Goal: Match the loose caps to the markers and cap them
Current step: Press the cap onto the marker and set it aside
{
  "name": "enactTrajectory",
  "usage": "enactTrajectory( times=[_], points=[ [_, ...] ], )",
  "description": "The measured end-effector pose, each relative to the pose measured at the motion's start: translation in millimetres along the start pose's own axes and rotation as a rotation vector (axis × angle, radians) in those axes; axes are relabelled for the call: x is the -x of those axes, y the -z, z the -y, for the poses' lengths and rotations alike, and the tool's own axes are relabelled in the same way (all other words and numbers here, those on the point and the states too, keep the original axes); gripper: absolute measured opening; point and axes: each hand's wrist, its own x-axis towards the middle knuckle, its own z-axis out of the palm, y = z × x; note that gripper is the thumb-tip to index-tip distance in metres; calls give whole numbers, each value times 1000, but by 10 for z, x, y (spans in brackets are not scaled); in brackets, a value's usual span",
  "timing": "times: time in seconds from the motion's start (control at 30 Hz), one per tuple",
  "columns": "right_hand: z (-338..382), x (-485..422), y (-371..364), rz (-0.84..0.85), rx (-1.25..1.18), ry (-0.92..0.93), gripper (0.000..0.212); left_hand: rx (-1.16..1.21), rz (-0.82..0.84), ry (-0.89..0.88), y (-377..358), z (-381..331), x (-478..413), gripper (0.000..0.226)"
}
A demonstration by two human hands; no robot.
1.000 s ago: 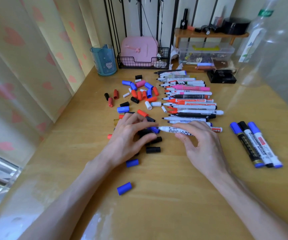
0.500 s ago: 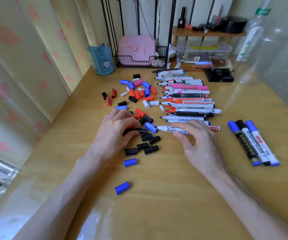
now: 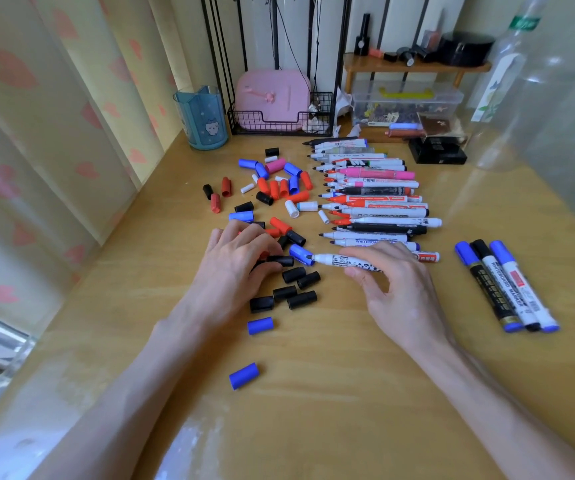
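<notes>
Black caps now lie exposed; left hand pinches one, right hand grips marker near desk centre; capping pending.

I see wood table under everything. Blue cup with cat face at 11 o'clock. Pink box in black wire basket at 12. Clear tub under small wood shelf at 1. Black box near it. Big clear bottle at 2. Heart curtain at 9.
</notes>
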Motion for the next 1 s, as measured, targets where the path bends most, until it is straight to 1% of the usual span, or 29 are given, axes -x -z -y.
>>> enactTrajectory(
  times=[0.07, 0.17, 0.33, 0.47, 0.53, 0.7, 0.87, 1.0],
  points=[
    [9, -2, 7, 0, -15, 3, 25, 94, -23, 10, 26, -35, 14, 13],
    [34, 4, 11, -4, -36, 24, 24, 195, -29, 18, 77, -85, 25, 14],
    [53, 12, -7, 11, -56, 66, 24, 290, 35, -5, 94, -143, 51, 12],
    [62, 6, -7, 21, -71, 97, 25, 413, 76, 16, 98, -209, 49, 16],
    [63, 8, -7, 23, -65, 118, 25, 412, 81, 1, 97, -230, 48, 20],
    [65, 7, -5, -1, -39, 165, 26, 370, 71, 11, 119, -261, 84, 21],
    [63, 15, -14, -47, -6, 198, 30, 368, 18, -4, 146, -317, 88, 23],
    [60, -1, -23, -48, -11, 204, 34, 350, -15, -32, 172, -335, 84, 23]
  ],
)
